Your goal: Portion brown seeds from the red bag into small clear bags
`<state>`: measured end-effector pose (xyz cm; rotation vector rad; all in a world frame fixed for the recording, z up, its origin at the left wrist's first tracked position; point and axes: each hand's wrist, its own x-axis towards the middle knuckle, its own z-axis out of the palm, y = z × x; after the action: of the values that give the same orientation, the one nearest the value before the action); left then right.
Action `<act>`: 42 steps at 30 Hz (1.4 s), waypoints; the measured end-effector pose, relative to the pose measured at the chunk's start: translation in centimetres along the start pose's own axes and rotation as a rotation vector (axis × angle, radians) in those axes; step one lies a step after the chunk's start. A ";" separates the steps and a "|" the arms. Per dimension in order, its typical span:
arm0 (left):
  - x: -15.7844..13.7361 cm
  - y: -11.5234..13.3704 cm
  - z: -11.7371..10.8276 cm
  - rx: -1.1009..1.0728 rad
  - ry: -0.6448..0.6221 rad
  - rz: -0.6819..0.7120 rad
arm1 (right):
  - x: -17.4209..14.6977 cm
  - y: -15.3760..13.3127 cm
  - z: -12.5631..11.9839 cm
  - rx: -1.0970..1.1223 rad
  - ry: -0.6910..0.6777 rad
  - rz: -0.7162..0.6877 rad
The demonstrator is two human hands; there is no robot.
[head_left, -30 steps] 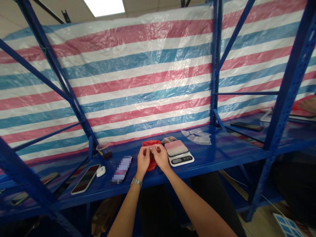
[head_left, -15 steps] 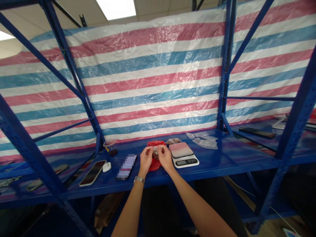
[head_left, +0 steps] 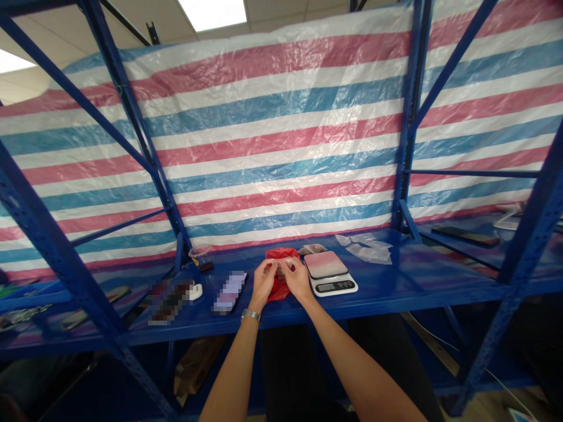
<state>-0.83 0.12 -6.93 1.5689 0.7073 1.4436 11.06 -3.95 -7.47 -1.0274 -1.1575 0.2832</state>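
My left hand (head_left: 264, 279) and my right hand (head_left: 296, 278) meet over a red plastic bag (head_left: 278, 291) on the blue shelf. Between them they pinch the top edge of a small clear plastic bag (head_left: 282, 272), which has something brownish inside. The fingers of both hands are closed on its rim, and they partly hide it. Right beside my right hand is a white kitchen scale (head_left: 326, 266) with a display at its front. Behind the scale lies another clear bag (head_left: 312, 249) with brownish contents.
Several flat clear plastic bags (head_left: 368, 251) lie at the back right of the blue shelf (head_left: 409, 281). To the left are a phone (head_left: 230, 293), a blurred-out phone (head_left: 171, 302), a white earbud case (head_left: 196, 291) and a clear cup (head_left: 201, 258). Blue uprights (head_left: 407, 135) frame the shelf.
The view has shifted slightly, so everything sits a little further right. My two hands have drawn closer together at the top of the small clear bag.
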 end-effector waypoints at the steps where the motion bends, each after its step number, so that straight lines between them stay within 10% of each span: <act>1: 0.0 -0.1 0.0 0.000 0.005 0.001 | 0.0 0.1 0.0 0.002 0.008 0.009; 24: -0.5 0.9 0.2 0.145 0.076 0.135 | -0.1 -0.7 -0.2 -0.067 0.073 -0.049; 32: 0.1 0.2 -0.2 0.090 0.242 0.109 | 1.9 -1.0 0.2 -0.153 -0.091 -0.120; 42: 0.2 -0.7 -0.1 0.070 0.250 -0.008 | 13.0 1.3 -12.0 -0.674 0.131 0.011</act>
<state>-0.83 0.67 -7.42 1.4493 0.9174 1.6426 27.20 -0.87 -0.78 -1.6122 -1.1504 -0.1853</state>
